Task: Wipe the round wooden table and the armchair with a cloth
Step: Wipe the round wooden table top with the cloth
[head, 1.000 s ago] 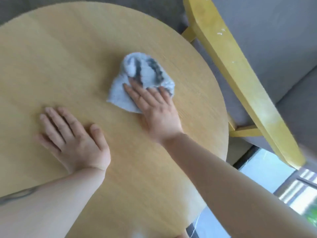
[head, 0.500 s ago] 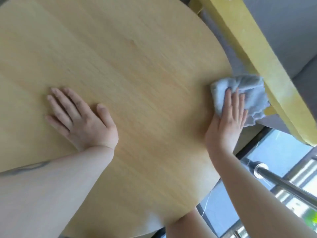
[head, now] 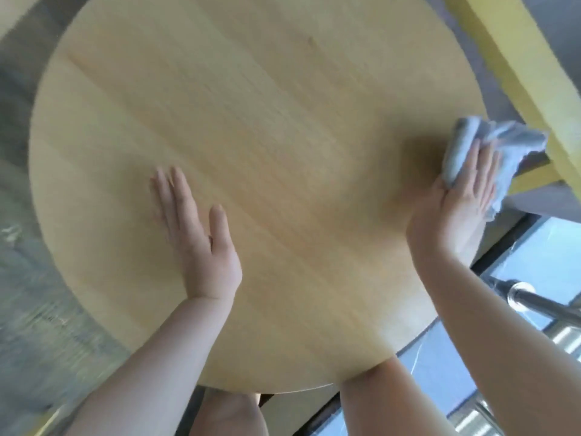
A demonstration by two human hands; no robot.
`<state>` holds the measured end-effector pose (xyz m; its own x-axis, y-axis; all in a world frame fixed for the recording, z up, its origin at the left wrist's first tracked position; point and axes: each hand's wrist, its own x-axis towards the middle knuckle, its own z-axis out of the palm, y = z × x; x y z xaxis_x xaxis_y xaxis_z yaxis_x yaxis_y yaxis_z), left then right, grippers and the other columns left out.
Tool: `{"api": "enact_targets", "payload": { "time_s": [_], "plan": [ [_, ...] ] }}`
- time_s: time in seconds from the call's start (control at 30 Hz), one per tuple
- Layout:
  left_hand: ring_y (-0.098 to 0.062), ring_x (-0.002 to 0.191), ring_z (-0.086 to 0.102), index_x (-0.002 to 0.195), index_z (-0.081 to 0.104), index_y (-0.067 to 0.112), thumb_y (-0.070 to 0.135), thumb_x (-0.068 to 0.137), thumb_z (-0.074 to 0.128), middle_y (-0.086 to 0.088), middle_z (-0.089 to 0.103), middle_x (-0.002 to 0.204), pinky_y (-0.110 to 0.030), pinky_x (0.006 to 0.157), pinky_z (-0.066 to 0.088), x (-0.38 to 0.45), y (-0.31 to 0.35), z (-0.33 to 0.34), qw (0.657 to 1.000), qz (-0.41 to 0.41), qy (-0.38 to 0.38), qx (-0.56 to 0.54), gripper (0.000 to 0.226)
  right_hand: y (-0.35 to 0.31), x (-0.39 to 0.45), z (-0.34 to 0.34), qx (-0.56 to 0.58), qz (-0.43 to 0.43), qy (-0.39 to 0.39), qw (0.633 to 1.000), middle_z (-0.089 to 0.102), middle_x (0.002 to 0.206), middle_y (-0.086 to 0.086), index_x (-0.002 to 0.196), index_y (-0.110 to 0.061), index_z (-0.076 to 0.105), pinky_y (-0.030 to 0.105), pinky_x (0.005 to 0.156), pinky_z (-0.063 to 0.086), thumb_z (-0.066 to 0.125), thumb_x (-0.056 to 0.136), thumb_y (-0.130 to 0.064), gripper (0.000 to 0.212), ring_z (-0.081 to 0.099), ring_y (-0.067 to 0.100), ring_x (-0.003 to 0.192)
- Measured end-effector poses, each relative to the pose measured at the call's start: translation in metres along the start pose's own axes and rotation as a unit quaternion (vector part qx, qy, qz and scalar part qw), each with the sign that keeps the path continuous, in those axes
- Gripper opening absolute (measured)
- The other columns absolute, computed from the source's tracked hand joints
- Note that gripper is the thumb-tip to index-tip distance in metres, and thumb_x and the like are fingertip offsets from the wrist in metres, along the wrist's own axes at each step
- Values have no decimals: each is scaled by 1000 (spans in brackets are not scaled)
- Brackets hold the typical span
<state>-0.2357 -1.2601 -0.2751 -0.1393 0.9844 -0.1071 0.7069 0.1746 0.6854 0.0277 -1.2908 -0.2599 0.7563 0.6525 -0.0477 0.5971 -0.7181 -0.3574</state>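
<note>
The round wooden table fills most of the view, its light top bare. My right hand presses a crumpled light blue cloth flat against the table's right edge, and part of the cloth hangs past the rim. My left hand lies flat on the tabletop at the lower left, fingers together, holding nothing. The armchair's yellow wooden arm runs diagonally just beyond the cloth, with grey upholstery behind it.
A shiny metal rail crosses the lower right over a glass pane. Grey floor shows at the left. My bare knees sit under the table's near edge.
The cloth and my right hand swept from the table's middle to its right edge. My left hand has slid a little and closed its fingers together. The view has tilted down.
</note>
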Motion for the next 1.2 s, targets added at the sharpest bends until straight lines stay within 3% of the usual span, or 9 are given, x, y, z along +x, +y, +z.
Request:
{"api": "enact_targets", "payload": {
  "time_s": [0.1,0.27,0.47,0.7,0.83,0.93,1.03,1.1,1.2],
  "plan": [
    [-12,148,0,151,22,9,25,98,33,-1,10,160,-45,120,2,-51,-38,-30,995,-65,19,73,57,-75,-74,43,-24,-205,-90,974,25,158,3,150,-14,29,41,120,5,43,76,-15,75,17,21,147],
    [-21,147,12,143,38,3,31,97,33,-10,26,156,-41,120,3,-71,-80,-63,988,-13,-39,151,55,-150,-140,44,84,-561,-332,753,36,153,4,146,-12,39,41,118,13,51,90,-4,58,25,20,144],
    [-13,148,-1,153,17,14,35,96,32,1,9,160,-35,119,-4,-41,-92,-80,990,-1,-35,136,62,-165,-75,54,26,-311,-74,947,37,152,7,145,-10,40,48,118,13,45,79,2,68,25,31,144],
    [-26,147,13,150,22,16,19,86,34,-9,18,158,-55,117,12,-39,-110,-93,990,5,-45,-135,65,-144,-243,62,35,-461,-257,849,25,157,-5,149,-18,32,39,120,7,49,92,-9,60,13,15,148],
    [-17,148,5,151,21,13,38,96,28,1,14,158,-45,119,-4,-43,-92,-91,993,57,-96,43,61,-55,-239,40,-84,-453,-231,857,15,158,-10,152,-24,20,38,121,6,56,83,-8,80,9,14,148],
    [-19,148,3,154,15,19,41,98,24,0,8,161,-42,117,-6,-50,-81,-71,958,135,-106,228,61,16,-228,14,-72,-165,-102,978,17,158,-4,151,-21,21,42,120,8,46,85,-21,71,7,15,148],
    [-20,148,2,154,6,21,40,99,21,0,4,161,-47,117,-1,-54,-79,-59,932,142,-106,317,60,-2,-240,18,-47,135,-36,989,3,160,-3,154,-20,9,46,120,3,31,94,-34,66,-1,16,148],
    [-22,148,5,154,6,19,39,98,20,-1,6,161,-49,117,4,-53,-83,-58,925,145,-106,336,61,-29,-282,32,-59,-83,-97,990,3,158,-3,153,-18,11,42,121,-1,35,94,-39,68,-4,17,148],
    [-25,148,8,154,9,16,41,97,18,-4,9,161,-53,116,8,-49,-88,-62,916,170,-125,342,63,-11,-302,34,-95,-475,-208,850,7,158,-6,152,-18,19,37,121,2,51,89,-39,73,-1,16,148]
  ]
}}
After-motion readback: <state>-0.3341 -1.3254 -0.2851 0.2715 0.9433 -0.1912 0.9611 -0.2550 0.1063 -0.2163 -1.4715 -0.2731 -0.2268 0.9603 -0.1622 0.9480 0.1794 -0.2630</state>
